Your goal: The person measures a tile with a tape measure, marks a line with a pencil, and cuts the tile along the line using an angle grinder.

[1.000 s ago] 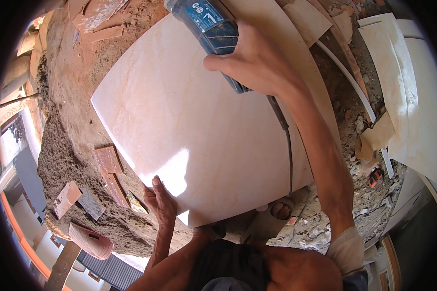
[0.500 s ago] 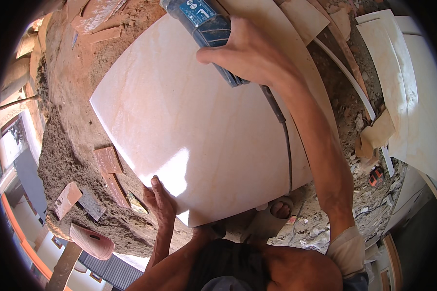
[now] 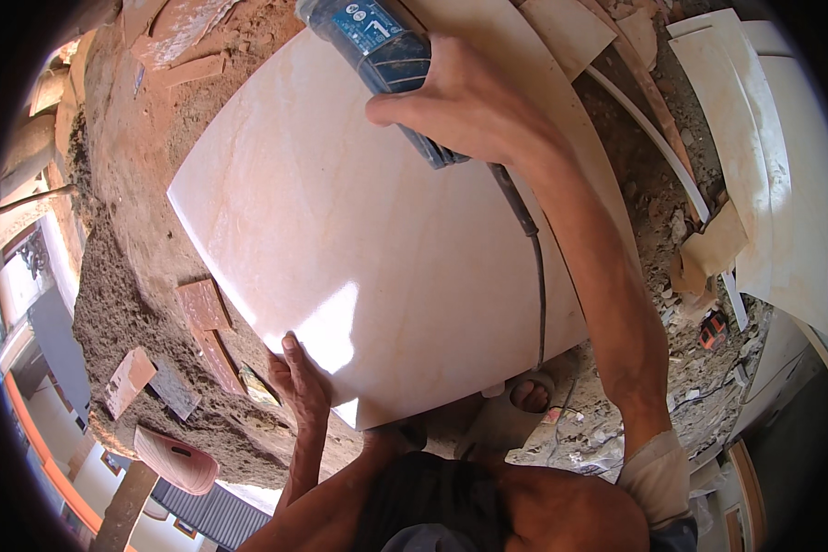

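A large cream tile (image 3: 276,212) with a glossy face lies before me, sunlight glaring off its near left part. My left hand (image 3: 299,377) grips its near left edge, thumb on top and the other fingers partly hidden. Over the far part of the tile, my right hand (image 3: 469,101) is wrapped round the body of a blue corded power tool (image 3: 386,55). The tool's front end runs toward the upper edge of the view, and its working part does not show. From its rear a dark cord (image 3: 537,267) trails across the tile toward my feet.
More cream tile pieces (image 3: 754,156) lie at the right, with a thin curved strip (image 3: 653,138) nearer the tile. An orange and black tape measure (image 3: 712,329) rests on rubble. Broken tile scraps (image 3: 202,305) and a pink sandal (image 3: 175,458) are at the left. My sandalled foot (image 3: 528,397) is close to the tile's near edge.
The power tool and my right hand have shifted very slightly left in the view, the cord with them. Both grips look the same.
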{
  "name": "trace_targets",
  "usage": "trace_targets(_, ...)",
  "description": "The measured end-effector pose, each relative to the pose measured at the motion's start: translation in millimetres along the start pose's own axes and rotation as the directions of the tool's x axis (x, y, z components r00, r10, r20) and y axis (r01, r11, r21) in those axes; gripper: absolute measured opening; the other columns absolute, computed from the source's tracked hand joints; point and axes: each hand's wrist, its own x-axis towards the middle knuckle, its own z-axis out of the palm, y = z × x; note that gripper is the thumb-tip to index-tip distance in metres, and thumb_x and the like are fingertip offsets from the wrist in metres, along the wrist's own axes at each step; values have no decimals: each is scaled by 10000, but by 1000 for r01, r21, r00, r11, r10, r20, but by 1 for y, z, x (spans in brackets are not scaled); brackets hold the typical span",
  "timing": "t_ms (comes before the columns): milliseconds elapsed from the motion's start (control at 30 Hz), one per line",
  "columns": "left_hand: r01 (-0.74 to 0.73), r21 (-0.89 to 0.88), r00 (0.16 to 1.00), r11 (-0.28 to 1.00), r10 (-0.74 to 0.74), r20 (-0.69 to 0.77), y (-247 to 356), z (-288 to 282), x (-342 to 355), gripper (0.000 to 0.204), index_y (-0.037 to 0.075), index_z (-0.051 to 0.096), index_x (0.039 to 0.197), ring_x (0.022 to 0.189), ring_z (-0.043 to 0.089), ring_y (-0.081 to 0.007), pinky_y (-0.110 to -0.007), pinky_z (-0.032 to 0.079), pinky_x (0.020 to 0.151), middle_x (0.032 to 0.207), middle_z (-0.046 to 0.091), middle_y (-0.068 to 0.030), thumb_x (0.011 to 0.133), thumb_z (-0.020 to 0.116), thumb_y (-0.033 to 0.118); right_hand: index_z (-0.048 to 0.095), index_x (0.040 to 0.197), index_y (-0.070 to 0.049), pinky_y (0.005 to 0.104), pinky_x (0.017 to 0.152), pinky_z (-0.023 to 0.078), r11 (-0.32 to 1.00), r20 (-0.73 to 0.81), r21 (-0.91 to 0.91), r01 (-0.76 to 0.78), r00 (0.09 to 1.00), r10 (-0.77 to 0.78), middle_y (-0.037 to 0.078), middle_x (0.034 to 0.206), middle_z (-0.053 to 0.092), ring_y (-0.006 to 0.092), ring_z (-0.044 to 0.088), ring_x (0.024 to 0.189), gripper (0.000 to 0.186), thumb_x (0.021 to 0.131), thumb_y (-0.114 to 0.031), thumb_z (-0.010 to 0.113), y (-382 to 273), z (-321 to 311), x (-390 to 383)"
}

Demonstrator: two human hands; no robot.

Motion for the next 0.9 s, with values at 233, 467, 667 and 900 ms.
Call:
trace_targets(233,5,2,1000,1000,-5,-3,3,1,-1,493,99,492,866,595,326,-47,-263,311,537,662,390,74,1122,631,497,711,830,-71,374,656,542,997,51,-25,-66,996,68,66,702,660,196,649,646,310,760,-344,838,-3,-3,-6)
trace_targets(467,14,34,1000,999,-15,23,0,-4,0,518,80,504,874,641,356,-57,-266,332,566,704,422,61,1117,631,519,703,822,-57,373,610,534,999,34,-3,-36,999,36,77,674,658,199,640,591,342,765,-364,844,-1,-4,-10)
trace_targets(667,41,23,999,999,-42,33,4,0,-2,505,49,540,922,660,377,-56,-260,345,581,720,448,56,1118,633,505,705,671,-34,386,606,587,999,20,-24,-47,999,48,184,656,708,265,712,570,388,750,-389,841,-6,-9,-13)
trace_targets(900,12,44,1000,999,-12,-22,1,-13,-1,515,39,543,941,663,389,-64,-264,367,609,730,457,48,1106,649,514,702,669,-38,386,611,587,1000,25,3,-26,999,26,182,660,707,267,712,571,369,751,-371,839,-7,6,-14)
